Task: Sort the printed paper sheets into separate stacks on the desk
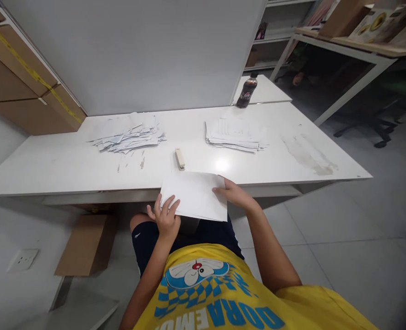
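Observation:
A few white sheets of paper (194, 195) are held over the table's front edge, above my lap. My right hand (235, 193) grips their right side, thumb on top and the other fingers underneath. At the lower left corner, my left hand (167, 217) has its fingers spread over the paper's edge; its thumb is hidden, apparently beneath. Just beyond the sheets lies a cream stapler (179, 159). Farther back are two paper stacks: a messy, fanned one (130, 133) on the left and a neater one (233, 133) on the right.
The white table (68, 169) backs onto a grey panel (137, 55). A dark soda bottle (247, 91) stands at the back right. Cardboard boxes (24, 87) are stacked at the left, and another box (86, 243) sits below the table. A second table (347, 46) stands at right.

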### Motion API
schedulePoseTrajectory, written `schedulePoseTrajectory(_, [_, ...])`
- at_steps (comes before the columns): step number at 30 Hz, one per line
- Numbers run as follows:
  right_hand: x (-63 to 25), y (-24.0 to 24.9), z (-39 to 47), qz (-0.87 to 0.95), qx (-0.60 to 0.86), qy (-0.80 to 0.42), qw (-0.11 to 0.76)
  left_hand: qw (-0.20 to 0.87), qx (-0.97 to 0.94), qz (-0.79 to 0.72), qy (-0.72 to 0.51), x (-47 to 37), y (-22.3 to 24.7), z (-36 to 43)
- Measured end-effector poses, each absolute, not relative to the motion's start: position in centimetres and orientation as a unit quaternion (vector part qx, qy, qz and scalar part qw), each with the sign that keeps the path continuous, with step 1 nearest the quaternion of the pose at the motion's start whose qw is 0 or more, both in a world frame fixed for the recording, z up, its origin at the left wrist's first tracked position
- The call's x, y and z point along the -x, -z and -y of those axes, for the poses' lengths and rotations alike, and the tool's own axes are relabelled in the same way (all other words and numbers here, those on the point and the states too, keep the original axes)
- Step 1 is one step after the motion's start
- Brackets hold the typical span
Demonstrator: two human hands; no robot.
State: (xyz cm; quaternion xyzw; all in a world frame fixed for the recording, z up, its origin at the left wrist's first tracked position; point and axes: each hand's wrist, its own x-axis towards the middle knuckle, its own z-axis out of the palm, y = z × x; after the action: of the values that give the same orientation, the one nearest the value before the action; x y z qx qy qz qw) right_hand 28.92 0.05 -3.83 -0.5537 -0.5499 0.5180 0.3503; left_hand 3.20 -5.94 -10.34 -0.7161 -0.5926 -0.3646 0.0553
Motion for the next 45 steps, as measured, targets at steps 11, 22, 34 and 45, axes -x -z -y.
schedulePoseTrajectory(11, [-29.3,1.7,-3.6,0.628,0.702,-0.254,0.221,0.03,0.685,0.617,0.386,-4.2,10.4,5.2])
schedulePoseTrajectory(22, [-29.1,2.2,-4.9,0.623,0.747,-0.15,0.177,-0.487,0.375,0.518,0.595,-5.7,11.1,4.4])
schedulePoseTrajectory(34, [-21.0,5.7,-1.1,0.74,0.633,-0.043,0.224,-0.558,0.37,0.508,0.542,-9.4,9.5,1.4])
schedulePoseTrajectory(45, [-20.5,5.4,-0.8,0.73,0.643,-0.058,0.224,-0.555,0.34,0.529,0.545,-10.1,8.9,1.2])
